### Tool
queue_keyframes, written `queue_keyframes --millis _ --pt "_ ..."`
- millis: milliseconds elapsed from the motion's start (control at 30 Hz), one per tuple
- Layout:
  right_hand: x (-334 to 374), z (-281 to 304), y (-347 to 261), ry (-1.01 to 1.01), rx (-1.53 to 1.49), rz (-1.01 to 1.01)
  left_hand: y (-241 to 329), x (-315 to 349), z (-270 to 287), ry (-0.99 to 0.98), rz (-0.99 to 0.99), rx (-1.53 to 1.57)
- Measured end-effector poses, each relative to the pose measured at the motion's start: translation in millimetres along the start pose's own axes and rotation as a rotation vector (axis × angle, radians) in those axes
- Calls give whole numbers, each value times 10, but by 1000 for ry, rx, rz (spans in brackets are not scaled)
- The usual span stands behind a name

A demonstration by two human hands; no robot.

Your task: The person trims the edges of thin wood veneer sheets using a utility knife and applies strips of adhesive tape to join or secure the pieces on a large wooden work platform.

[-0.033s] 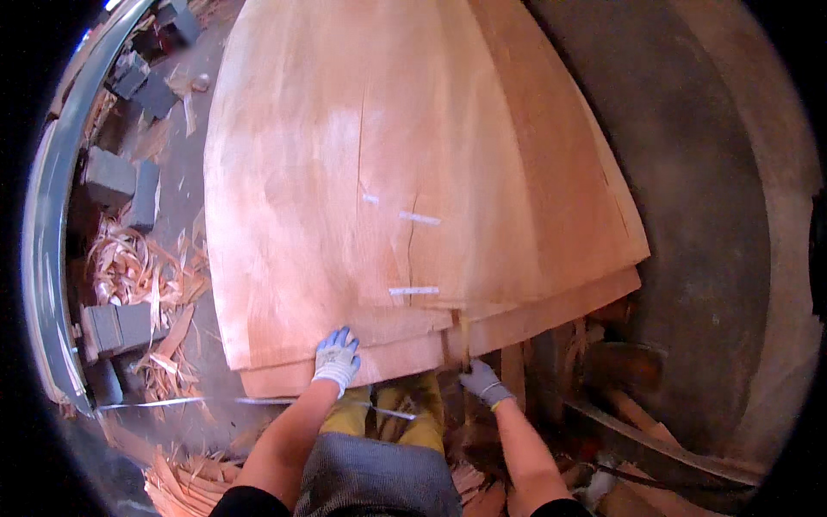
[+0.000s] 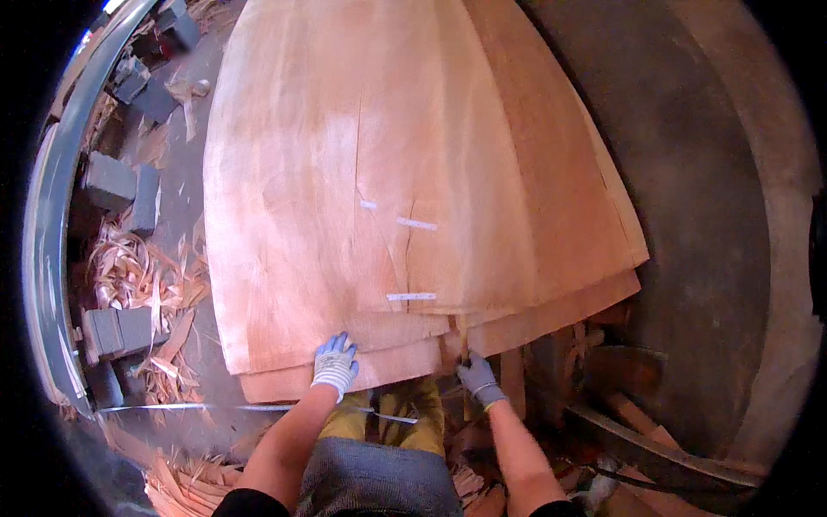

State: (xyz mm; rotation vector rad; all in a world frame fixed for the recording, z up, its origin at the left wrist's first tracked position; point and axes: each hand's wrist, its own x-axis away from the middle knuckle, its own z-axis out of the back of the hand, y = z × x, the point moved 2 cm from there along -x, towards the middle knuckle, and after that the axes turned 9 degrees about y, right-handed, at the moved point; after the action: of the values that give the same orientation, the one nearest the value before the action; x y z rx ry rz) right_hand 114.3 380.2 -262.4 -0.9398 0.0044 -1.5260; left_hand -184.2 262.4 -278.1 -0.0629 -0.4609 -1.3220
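A large stack of thin wood veneer sheets (image 2: 413, 129) spreads out in front of me, its top sheet split in places. White tape pieces (image 2: 411, 296) bridge the cracks near the close edge. My left hand (image 2: 335, 365), in a grey-white glove with blue fingertips, lies on that edge with its fingers stretched out. To the right, at a gap in the edge, my gloved right hand (image 2: 479, 382) is closed around the lower end of a narrow veneer strip (image 2: 462, 333). Its fingertips are partly hidden.
Grey blocks (image 2: 121, 332) and curled veneer scraps (image 2: 129, 265) lie on the floor at left, beside a long metal rail (image 2: 53, 250). A white strap (image 2: 189, 405) runs low across the left. Broken veneer pieces (image 2: 194, 482) lie by my legs; a curved dark bar (image 2: 637, 444) is at lower right.
The taped part of the top sheet has shifted slightly toward me and left. My right hand has moved a little up and left along the strip. My left hand stays nearly in place.
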Motion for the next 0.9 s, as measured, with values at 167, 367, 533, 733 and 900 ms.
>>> queue_keyframes --millis 167,367,533,733,900 --pt "-365 617 -107 524 -408 -59 -36 -8 -56 -105 14 -102" --pt "-289 1990 826 863 284 -53 -99 -66 -249 -128 35 -78" --pt "-127 2487 1781 784 433 -456 -44 -48 -117 -158 56 -95" --pt "-703 2643 2035 604 433 -194 68 -82 149 -280 10 -228" --pt "-1074 3507 2047 726 510 -431 65 -202 207 -363 2 -213"
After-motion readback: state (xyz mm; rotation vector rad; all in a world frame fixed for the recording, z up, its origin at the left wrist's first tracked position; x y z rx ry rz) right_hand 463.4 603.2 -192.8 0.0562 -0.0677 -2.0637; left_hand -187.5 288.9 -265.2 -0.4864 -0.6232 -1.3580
